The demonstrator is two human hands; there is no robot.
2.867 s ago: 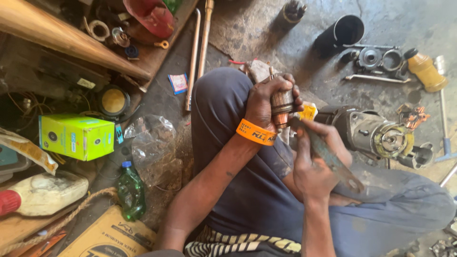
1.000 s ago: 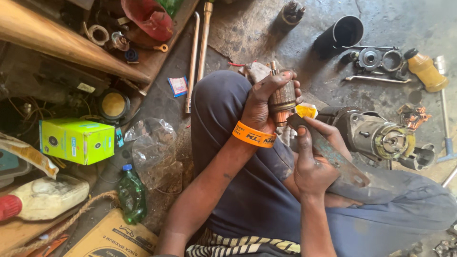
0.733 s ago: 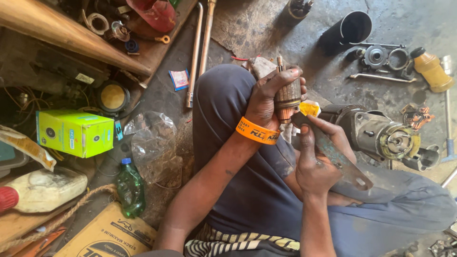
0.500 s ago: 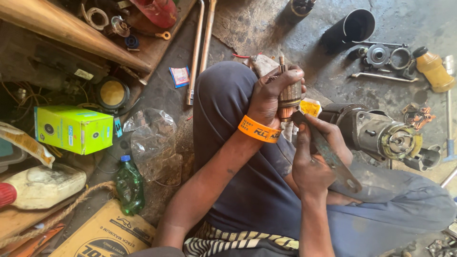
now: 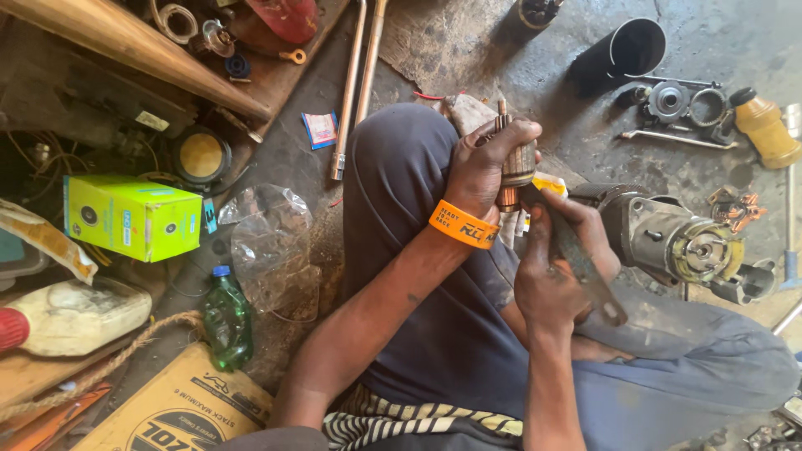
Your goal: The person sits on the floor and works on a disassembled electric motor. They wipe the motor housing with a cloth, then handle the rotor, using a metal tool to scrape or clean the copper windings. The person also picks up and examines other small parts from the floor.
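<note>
Motor armature [image 5: 514, 163] gripped upright in left hand [image 5: 484, 167]; right hand [image 5: 555, 267] holds a flat blade [image 5: 576, 259], apparently scraping its lower end; steady pressure needed.

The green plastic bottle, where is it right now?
In the head view the green plastic bottle stands low on the left, on the floor between the white jug and the person's left forearm, just below the crumpled clear plastic.

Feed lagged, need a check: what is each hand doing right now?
Left hand: closed around the motor armature.
Right hand: closed on the flat metal blade, its tip at the armature.
</note>
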